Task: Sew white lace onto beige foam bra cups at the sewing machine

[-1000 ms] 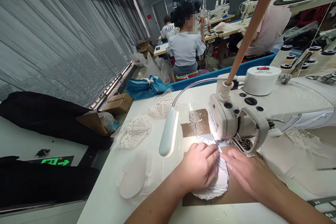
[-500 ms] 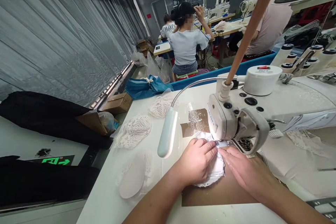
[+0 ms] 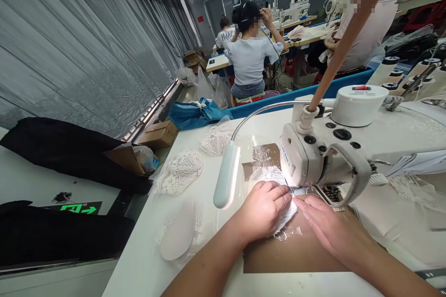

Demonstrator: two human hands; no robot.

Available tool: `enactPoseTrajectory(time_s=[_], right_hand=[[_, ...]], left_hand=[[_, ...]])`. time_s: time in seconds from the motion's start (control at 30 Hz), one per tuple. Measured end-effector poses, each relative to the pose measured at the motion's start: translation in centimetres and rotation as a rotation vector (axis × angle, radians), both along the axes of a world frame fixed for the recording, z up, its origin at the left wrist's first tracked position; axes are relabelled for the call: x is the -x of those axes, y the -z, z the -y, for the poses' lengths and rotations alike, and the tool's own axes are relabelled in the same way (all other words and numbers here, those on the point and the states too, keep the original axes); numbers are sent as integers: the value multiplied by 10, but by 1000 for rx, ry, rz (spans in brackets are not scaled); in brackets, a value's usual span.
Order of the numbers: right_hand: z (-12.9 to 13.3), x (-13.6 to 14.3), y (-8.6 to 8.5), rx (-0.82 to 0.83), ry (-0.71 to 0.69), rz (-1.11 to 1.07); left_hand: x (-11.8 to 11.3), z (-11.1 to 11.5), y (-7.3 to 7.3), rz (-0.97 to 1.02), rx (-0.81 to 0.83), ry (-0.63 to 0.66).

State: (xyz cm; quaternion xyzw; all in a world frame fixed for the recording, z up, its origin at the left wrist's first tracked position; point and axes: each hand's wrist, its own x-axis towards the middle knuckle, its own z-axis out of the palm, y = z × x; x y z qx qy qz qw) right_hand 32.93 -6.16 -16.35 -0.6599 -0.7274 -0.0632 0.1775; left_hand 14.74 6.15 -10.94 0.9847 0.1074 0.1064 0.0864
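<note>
The worktop [image 3: 139, 267] is spreading across the lower view, and the sewing machine [image 3: 301, 155] is standing over its right part. A lamp [image 3: 226, 178] is hanging at the machine's left, throwing light toward the needle area. A brown panel [image 3: 296, 257] is lying beneath both hands and in front of the machine.

The left hand [image 3: 265, 209] is resting on the lace piece with its fingers bent and close together, pressing it down; its thumb is hidden, so whether it is also gripping the cloth cannot be told. The right hand [image 3: 320, 218] is lying low with fingers nearly straight, its tips meeting the lace edge; whether they are pinching it is unclear.

Left of the lamp, two loose lace cups [image 3: 183, 171] are lying near each other, and a smooth pad [image 3: 179, 232] is lying closer to the person, on thin lace. Whether these are finished or waiting is not showing.

The lace piece [image 3: 270, 175] is sitting under the left hand at the machine's head, one part spreading beyond the fingers, a narrower part showing nearer. The sewing seems to be partway through, with this near end probably remaining; the stitches themselves are not showing.
</note>
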Motion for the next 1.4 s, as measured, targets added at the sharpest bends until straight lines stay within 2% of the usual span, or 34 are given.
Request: enactPoseTrajectory(time_s=[0.2, 0.37, 0.53, 0.87, 1.17, 1.4], right_hand=[[0, 0, 2, 2, 4, -32], [-1, 0, -10, 45, -23, -37], [-4, -2, -22, 26, -32, -52], [1, -4, -1, 8, -75, -15], [-5, 4, -29, -13, -50, 40], [-6, 7, -28, -97, -36, 114]], left_hand=[[0, -1, -6, 11, 20, -55], [3, 1, -9, -19, 25, -68], [7, 3, -8, -8, 30, 2], [9, 2, -8, -22, 16, 107], [8, 2, -5, 25, 39, 125], [6, 3, -2, -12, -2, 53]])
